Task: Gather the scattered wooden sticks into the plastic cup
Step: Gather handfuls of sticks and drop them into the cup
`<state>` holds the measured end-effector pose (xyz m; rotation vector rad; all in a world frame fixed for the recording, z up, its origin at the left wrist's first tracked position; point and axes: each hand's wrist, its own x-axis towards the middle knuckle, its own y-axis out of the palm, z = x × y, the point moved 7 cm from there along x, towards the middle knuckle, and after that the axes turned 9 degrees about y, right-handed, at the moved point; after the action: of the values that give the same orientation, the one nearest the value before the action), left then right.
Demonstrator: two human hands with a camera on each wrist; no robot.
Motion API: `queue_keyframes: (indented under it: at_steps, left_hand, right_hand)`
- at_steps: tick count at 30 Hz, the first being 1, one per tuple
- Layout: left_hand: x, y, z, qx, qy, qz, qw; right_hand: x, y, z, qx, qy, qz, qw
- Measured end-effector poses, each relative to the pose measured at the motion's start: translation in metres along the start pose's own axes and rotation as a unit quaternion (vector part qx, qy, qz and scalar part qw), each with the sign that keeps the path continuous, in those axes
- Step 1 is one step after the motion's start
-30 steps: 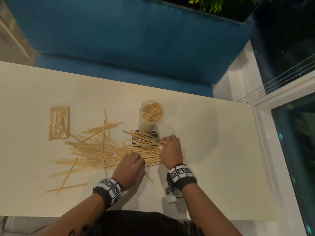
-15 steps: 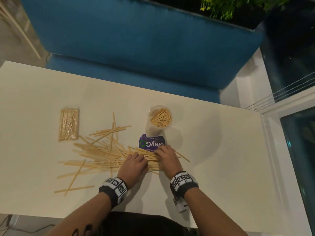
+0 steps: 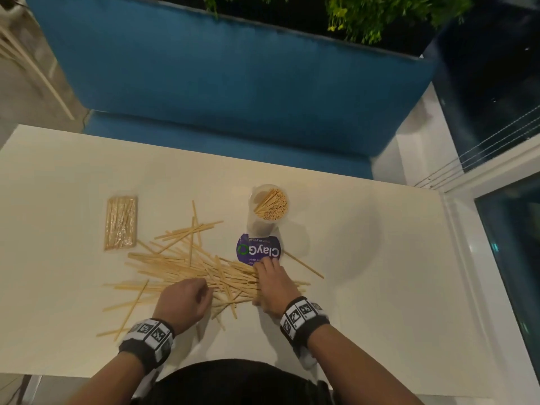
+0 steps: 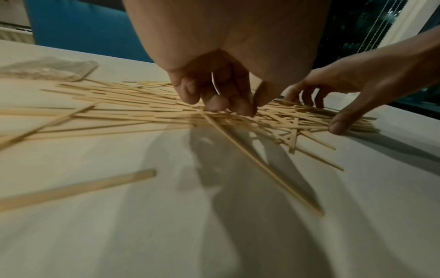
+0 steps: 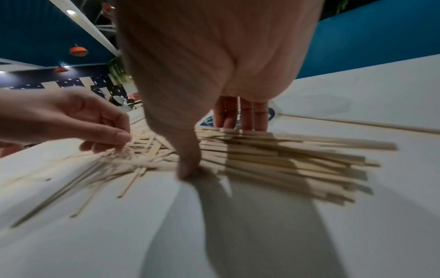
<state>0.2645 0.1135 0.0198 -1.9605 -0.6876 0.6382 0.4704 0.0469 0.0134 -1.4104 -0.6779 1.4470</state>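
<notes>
Sticks [image 3: 187, 267]: lay scattered on the surface [image 3: 380, 287], left of and near the cup [image 3: 267, 210] (partly filled).
Right hand [image 3: 273, 285]: fingers straight, spread, pressed on the pile.
Left hand [image 3: 184, 302]: fingers curled, tips on sticks.
Sticker [image 3: 258, 251]: purple, before cup.

One plastic cup [image 3: 267, 210], one wrapped packet [image 3: 121, 223], one round sticker [image 3: 258, 250], dozens of loose wooden sticks [image 3: 187, 264] (too tangled to count)

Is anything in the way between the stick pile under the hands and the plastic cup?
Nothing upright blocks it. Only a flat round purple sticker lies on the table between the stick pile and the plastic cup; the cup's mouth is open, already part full. The right hand spans the pile's cup-side end.
</notes>
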Motion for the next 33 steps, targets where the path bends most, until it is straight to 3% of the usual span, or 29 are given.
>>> queue_keyframes:
  at_steps: [4,8,15,21,33]
  left_hand:
    - [-0.009,0.01,0.013,-0.026,-0.028,0.043,0.998]
    - [-0.01,0.012,0.015,-0.046,-0.041,0.043,0.997]
    - [-0.01,0.012,0.019,-0.06,-0.051,0.046,0.996]
    - [-0.01,0.007,0.019,-0.118,-0.037,0.042,0.991]
    - [0.0,-0.019,0.025,-0.181,-0.061,-0.033,0.981]
  right_hand:
    - [-0.005,0.004,0.011,-0.052,-0.017,-0.016,0.998]
    - [-0.01,0.006,0.026,-0.092,-0.011,-0.03,0.995]
    - [-0.005,0.008,0.038,-0.114,0.05,0.001,0.992]
    - [-0.004,0.009,0.031,-0.122,0.033,0.022,0.992]
    - [-0.007,-0.015,-0.027,0.024,0.082,0.141,0.986]
